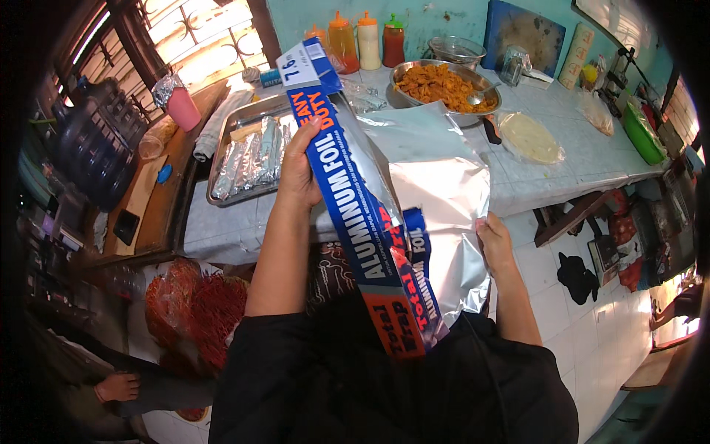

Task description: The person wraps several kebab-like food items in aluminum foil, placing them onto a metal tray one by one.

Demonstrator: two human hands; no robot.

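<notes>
My left hand (299, 163) grips a long blue and red cardboard aluminium foil box (347, 222), held slanting in front of my body. From the box a wide silver foil sheet (436, 174) is pulled out to the right, and my right hand (497, 243) pinches its right edge. Behind the box, on the left of the counter, lies a steel tray (225, 192) holding several foil-wrapped packets (248, 148). Behind the foil sheet stands a steel bowl (444, 89) of orange cooked food with a spoon in it.
Tiled counter (518, 181), with sauce bottles (367, 41), bagged flat rounds (531, 137) and a green tub (642, 137). At left, a wooden table (126, 248) with water jugs (92, 140). Another person's hand (117, 386) is low left. A red heap (196, 311) lies below the counter.
</notes>
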